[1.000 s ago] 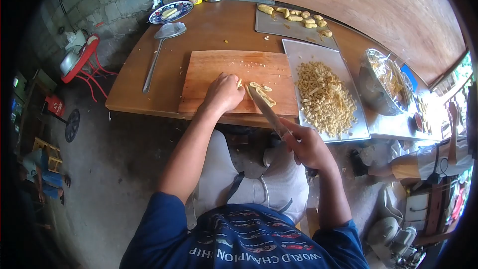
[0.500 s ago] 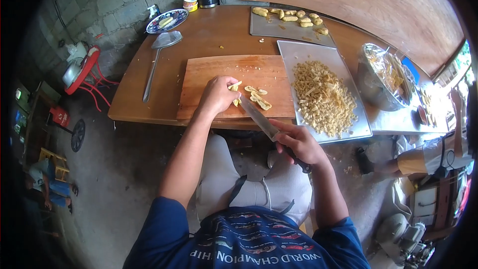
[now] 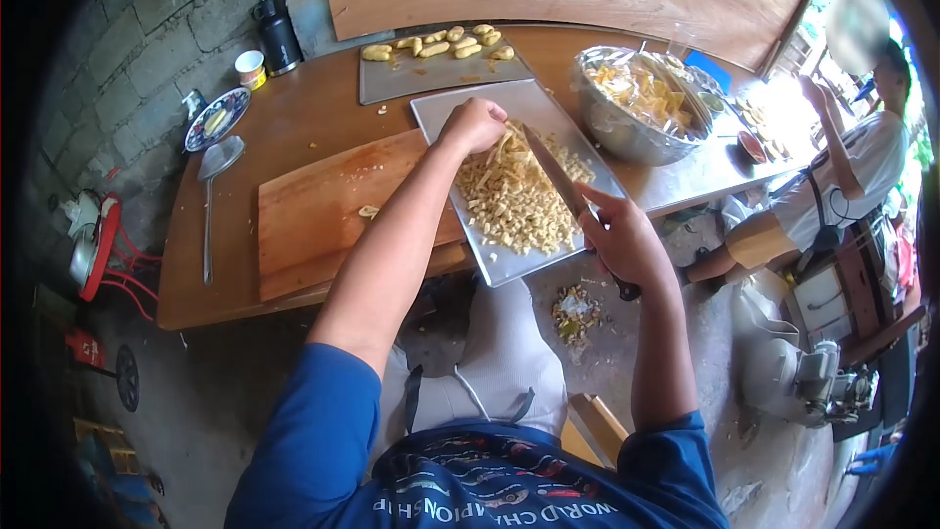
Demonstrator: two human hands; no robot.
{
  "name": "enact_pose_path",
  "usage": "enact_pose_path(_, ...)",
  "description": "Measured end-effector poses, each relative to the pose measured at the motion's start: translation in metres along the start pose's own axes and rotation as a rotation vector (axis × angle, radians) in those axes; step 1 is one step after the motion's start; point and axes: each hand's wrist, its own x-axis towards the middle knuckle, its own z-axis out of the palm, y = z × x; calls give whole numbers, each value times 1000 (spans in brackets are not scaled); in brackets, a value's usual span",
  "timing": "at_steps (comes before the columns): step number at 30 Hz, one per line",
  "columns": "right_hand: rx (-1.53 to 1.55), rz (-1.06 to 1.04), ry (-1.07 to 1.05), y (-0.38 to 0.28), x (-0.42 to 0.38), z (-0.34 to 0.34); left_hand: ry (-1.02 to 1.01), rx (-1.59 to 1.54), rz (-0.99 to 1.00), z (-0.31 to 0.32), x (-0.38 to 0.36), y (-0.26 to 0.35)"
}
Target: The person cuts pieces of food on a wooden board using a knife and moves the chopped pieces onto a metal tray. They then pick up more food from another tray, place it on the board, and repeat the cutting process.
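Observation:
My left hand [image 3: 477, 125] is closed in a pinch low over the far part of the heap of chopped pale yellow pieces [image 3: 519, 201]. Pale yellow strips [image 3: 510, 149] show right at its fingertips. The heap lies on a metal tray [image 3: 441, 103]. In my right hand [image 3: 627, 240] is a kitchen knife [image 3: 555, 168], gripped by its dark handle with the index finger along it. Its blade slants over the heap, tip close to my left fingers. On the wooden cutting board [image 3: 323, 225] lies a small pale slice [image 3: 368, 212], while my left forearm hides part of the board.
Several whole yellow banana-like pieces [image 3: 460, 39] sit on a back tray [image 3: 392, 90]. A large metal bowl [image 3: 641, 142] holds plastic-wrapped food. A long-handled turner [image 3: 209, 206], a patterned plate [image 3: 230, 122], a cup [image 3: 251, 69] and a black flask [image 3: 278, 39] stand leftward. Another person [image 3: 852, 167] is at right.
My left hand has moved from the board to the tray's heap, and the knife has come over the heap too. The slices that lay beside my hand are now mostly out of sight. The view has turned right.

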Motion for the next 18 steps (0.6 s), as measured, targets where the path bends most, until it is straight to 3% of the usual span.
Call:
enact_pose_path(1,-59,14,13,4,-3,-3,18,96,69,3,8,-4)
enact_pose_path(5,-95,-20,70,26,-7,-4,-69,-21,-62,-22,-10,37)
enact_pose_path(10,-49,13,114,32,-8,-2,-86,131,-40,-19,3,37)
enact_pose_path(13,-89,-97,158,46,-8,1,-80,-130,-112,-14,11,30)
enact_pose_path(15,-60,-44,132,42,-13,-2,-23,243,70,-16,5,30)
enact_pose_path(18,26,85,89,24,-22,-6,-195,417,-97,-18,-4,44)
